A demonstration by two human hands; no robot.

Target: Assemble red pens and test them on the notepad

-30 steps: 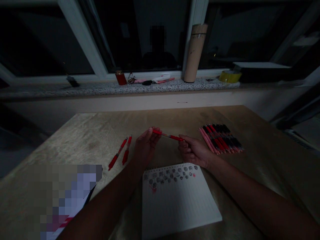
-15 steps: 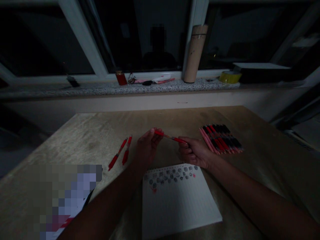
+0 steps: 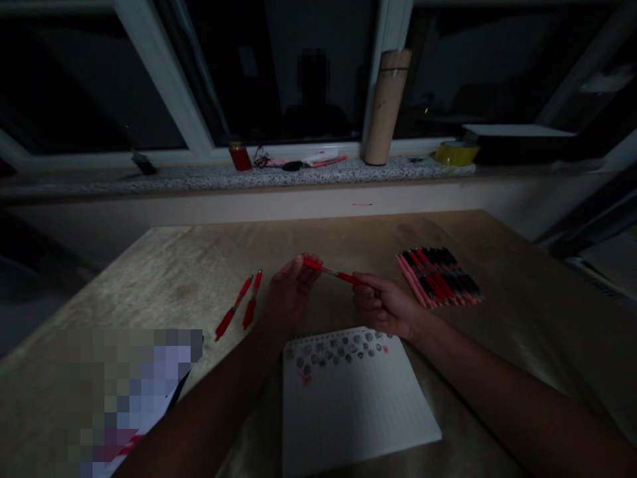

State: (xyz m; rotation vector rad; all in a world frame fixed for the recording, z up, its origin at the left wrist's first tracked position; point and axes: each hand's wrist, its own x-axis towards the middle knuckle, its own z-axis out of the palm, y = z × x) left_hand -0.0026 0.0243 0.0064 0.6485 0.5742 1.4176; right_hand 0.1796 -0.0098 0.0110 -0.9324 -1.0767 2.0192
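Note:
A red pen [image 3: 331, 271] is held between both hands, above the table just beyond the notepad. My left hand [image 3: 294, 287] pinches its left end between thumb and fingers. The fingers of my right hand [image 3: 383, 300] are closed round its other end, covering the tip. Below them lies a lined spiral notepad [image 3: 358, 411], with rows of dark scribbled circles and a few red marks near its top. Two more red pens, one longer-looking [image 3: 233, 308] and one beside it [image 3: 252, 299], rest on the table left of my left hand.
Right of my right hand, several red, black and pink pens [image 3: 438, 275] lie side by side. A blurred-out item [image 3: 159, 392] is at the lower left. On the windowsill [image 3: 189, 178] stand a tan flask [image 3: 388, 109], yellow tape [image 3: 456, 154] and a small red jar [image 3: 239, 157].
The pen's right end and my right hand have shifted slightly left. My left hand has also moved a little left, still gripping the pen.

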